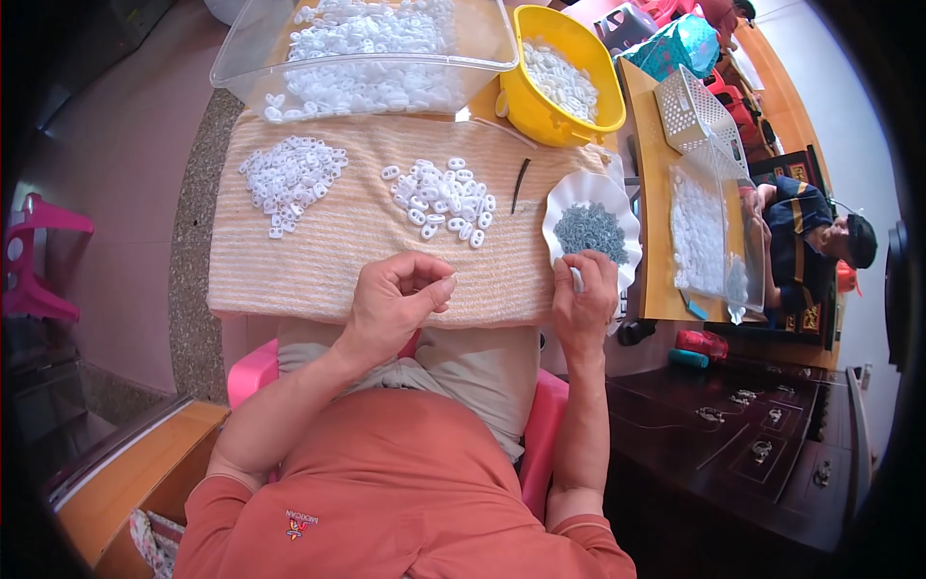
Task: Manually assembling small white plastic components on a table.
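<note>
My left hand hovers over the near edge of the cloth, thumb and forefinger pinched together. Anything between those fingertips is too small to make out. At the near rim of a white scalloped dish, my right hand has its fingers closed; something white shows between them, but whether it is a piece or the rim I cannot tell. Tiny grey-blue coil-like bits are heaped in the dish. Oval white two-holed plastic pieces lie mid-cloth, and a pile of smaller white plastic parts sits at the left.
A striped towel covers the table. At the back stand a clear bin of white pieces and a yellow basin. A thin dark strip lies left of the dish. Another person sits at the right-hand table.
</note>
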Available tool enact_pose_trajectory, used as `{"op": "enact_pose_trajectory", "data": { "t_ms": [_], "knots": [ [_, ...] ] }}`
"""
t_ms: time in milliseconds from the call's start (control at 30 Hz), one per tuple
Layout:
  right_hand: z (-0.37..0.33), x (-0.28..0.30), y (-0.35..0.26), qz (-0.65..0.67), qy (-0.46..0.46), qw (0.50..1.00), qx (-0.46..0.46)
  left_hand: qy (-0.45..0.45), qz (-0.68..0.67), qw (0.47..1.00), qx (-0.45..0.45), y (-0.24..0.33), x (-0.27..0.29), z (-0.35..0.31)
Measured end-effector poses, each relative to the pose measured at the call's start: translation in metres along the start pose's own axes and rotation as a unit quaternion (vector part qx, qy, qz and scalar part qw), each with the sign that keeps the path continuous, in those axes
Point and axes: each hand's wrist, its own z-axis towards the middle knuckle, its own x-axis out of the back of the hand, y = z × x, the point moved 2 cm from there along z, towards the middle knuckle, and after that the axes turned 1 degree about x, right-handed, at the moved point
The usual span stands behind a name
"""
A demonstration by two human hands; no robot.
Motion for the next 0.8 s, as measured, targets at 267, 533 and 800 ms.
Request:
{"op": "enact_pose_trajectory", "data": {
  "t_ms": [267,533,800],
  "knots": [
    [-0.007,0.006,-0.024,0.103,0.058,0.993,0.007,-0.018,-0.050,0.998,0.030,0.002,-0.002,-0.002],
    [-0.030,-0.026,-0.059,0.410,-0.104,0.901,-0.097,-0.096,-0.177,0.975,0.098,0.007,-0.012,-0.006],
    [-0.030,-0.033,-0.065,0.473,-0.158,0.851,-0.165,-0.091,-0.207,0.966,0.122,0.003,-0.008,-0.005]
  ]
}}
